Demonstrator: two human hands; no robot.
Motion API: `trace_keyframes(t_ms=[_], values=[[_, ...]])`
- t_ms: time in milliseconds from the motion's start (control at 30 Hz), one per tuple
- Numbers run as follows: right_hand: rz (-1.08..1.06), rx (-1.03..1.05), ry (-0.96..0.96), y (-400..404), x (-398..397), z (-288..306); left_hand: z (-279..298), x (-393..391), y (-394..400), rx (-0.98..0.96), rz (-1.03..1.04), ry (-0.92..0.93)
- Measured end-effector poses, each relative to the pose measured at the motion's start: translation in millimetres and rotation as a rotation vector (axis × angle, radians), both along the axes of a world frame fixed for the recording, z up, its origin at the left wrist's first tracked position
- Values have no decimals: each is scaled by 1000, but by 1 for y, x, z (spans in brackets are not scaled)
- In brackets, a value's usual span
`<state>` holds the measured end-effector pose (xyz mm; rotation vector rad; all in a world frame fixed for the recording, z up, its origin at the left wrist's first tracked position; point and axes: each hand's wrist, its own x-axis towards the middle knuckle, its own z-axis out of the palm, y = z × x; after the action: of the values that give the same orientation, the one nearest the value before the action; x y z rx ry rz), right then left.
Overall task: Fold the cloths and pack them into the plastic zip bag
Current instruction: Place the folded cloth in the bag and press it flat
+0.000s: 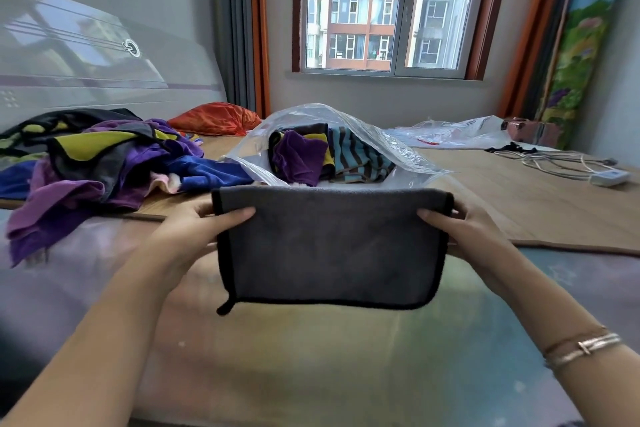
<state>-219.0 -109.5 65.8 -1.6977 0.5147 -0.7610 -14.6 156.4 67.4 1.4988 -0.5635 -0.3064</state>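
A folded grey cloth (330,246) with black edging hangs above the near part of the bed (311,357), held up by both hands. The left hand (194,232) pinches its upper left corner, thumb on the near face and fingers behind; the right hand (464,232) grips the upper right corner the same way. A small black loop dangles from the cloth's lower left corner. Just beyond the cloth's top edge lies the clear plastic zip bag (391,146), its mouth gaping toward the person — inside sit a purple cloth (298,156) and a blue-and-brown striped cloth (356,160), with a sliver of yellow between them. To the left, a loose pile of cloths (104,163) in purple, blue, grey and yellow sprawls over the bed's edge, and an orange pillow (214,120) lies farther back. On the far right rest another crumpled plastic bag (450,132) and a white cable with its adapter (588,170). A bracelet (585,347) circles the right wrist, and a window (388,7) shows apartment blocks outside.
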Motion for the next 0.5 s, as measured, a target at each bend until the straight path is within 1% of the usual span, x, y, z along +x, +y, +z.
trace_keyframes(t_ms=[33,100,200,300,400,433,500], values=[[-24,-1,23,-1,2,-3,-2,2,-1,15,-3,48],[-83,-41,64,-4,6,-8,-10,5,-8,101,35,38],[-171,-175,175,-9,12,-16,-23,8,-22,226,104,-84],[-293,-411,325,-8,17,-19,-29,6,-34,280,157,-252],[-333,-491,315,4,20,-12,-26,-8,-43,290,193,-403],[-322,-486,308,11,23,-10,-27,-13,-48,270,171,-427],[-263,-425,275,25,30,-7,-26,-26,-57,205,107,-417]])
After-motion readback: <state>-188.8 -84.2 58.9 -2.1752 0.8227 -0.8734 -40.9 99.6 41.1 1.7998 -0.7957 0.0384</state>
